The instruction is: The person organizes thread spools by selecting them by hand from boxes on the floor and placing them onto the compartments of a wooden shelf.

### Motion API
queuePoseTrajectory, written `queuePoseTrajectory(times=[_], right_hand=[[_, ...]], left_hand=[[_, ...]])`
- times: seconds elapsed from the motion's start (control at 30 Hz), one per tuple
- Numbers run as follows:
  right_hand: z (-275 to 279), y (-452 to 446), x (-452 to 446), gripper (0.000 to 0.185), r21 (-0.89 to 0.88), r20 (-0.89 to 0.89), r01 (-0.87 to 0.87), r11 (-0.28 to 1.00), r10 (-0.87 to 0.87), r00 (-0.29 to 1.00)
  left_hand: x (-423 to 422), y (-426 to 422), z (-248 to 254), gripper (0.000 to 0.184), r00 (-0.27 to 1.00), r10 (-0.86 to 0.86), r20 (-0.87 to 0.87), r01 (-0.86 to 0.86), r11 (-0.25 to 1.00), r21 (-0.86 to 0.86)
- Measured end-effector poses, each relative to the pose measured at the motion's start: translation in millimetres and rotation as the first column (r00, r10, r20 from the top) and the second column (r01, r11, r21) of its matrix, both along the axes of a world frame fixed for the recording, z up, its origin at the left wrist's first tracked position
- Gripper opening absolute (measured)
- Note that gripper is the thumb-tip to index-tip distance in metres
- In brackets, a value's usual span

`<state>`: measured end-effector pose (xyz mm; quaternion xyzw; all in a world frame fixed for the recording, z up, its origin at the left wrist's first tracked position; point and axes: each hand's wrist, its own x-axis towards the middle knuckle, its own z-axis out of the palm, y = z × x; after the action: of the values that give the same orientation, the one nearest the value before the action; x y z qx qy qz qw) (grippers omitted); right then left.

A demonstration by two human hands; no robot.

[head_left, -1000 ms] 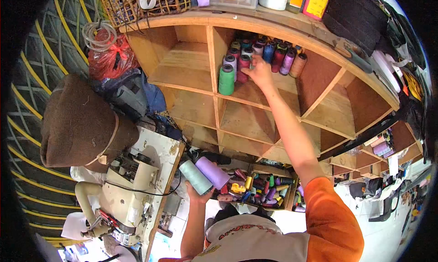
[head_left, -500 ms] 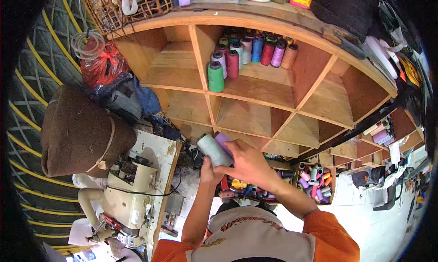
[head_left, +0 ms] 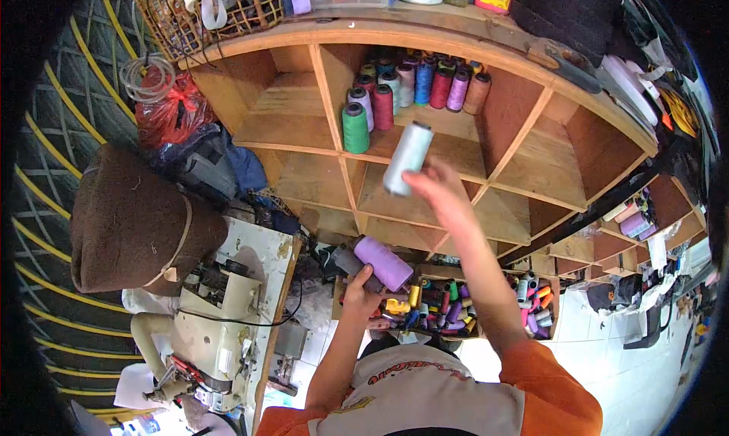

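My right hand [head_left: 442, 192] grips a pale blue thread spool [head_left: 408, 158], tilted, in front of the shelf's upper middle compartment. Lower down, my left hand [head_left: 360, 295] holds a purple thread spool [head_left: 385, 264]. A grey spool-like thing [head_left: 348, 262] shows beside it, partly hidden, and I cannot tell whether that hand grips it too. Several thread spools stand upright in the compartment, with a green spool [head_left: 355, 129] at the front left and a brown spool [head_left: 478, 94] at the right end.
The wooden shelf [head_left: 425, 40] curves across the view. Below my arms are boxes of mixed spools [head_left: 448, 307]. On the left are a sewing machine [head_left: 220, 314] on its table and a brown fabric roll [head_left: 129, 223]. A wicker basket [head_left: 250, 3] sits on top of the shelf.
The pale blue spool has gone up and right toward the shelf in my right hand, apart from the purple one. The purple spool stays low in my left hand, now more exposed.
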<state>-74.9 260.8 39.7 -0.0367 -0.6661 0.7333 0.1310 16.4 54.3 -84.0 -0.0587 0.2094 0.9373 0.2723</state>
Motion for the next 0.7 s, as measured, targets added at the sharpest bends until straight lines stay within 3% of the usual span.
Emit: queuePoseTrajectory(times=[0.1, 0.13, 0.2, 0.27, 0.5, 0.6, 0.7], right_hand=[[17.2, 6.6, -55.4, 0.055, 0.33, -0.108, 0.152, 0.931, -0.123, 0.987], [13.6, 6.2, -72.7, 0.054, 0.436, -0.158, 0.219, 0.873, -0.166, 0.973], [3.7, -0.5, -97.1, 0.049, 0.613, -0.301, 0.395, 0.684, -0.259, 0.918], [0.7, -7.5, -111.5, 0.05, 0.565, -0.172, 0.283, 0.775, -0.224, 0.959], [-23.1, -18.0, -134.0, 0.058, 0.636, -0.31, 0.385, 0.668, -0.236, 0.921], [-20.5, -18.3, -125.4, 0.054, 0.573, -0.304, 0.357, 0.738, -0.214, 0.928], [-23.1, -14.3, -110.8, 0.048, 0.484, -0.395, 0.464, 0.742, -0.288, 0.872]], left_hand=[[3.6, -17.8, -12.0, 0.061, 0.998, 0.0, 0.063, -0.005, 0.998, 0.07], [5.5, -22.1, -14.9, 0.06, 0.996, 0.002, 0.091, -0.011, 0.995, 0.104], [10.2, -26.8, -12.3, 0.063, 0.997, 0.076, 0.013, -0.076, 0.997, 0.004], [17.7, -32.5, 1.9, 0.071, 0.994, 0.102, -0.032, -0.105, 0.988, -0.115], [23.0, -53.9, -6.2, 0.062, 0.986, 0.163, 0.022, -0.163, 0.987, -0.006], [19.7, -59.6, -10.6, 0.062, 0.985, 0.161, 0.056, -0.16, 0.987, -0.036], [13.2, -55.5, -6.3, 0.06, 0.98, 0.195, 0.032, -0.194, 0.98, -0.038]])
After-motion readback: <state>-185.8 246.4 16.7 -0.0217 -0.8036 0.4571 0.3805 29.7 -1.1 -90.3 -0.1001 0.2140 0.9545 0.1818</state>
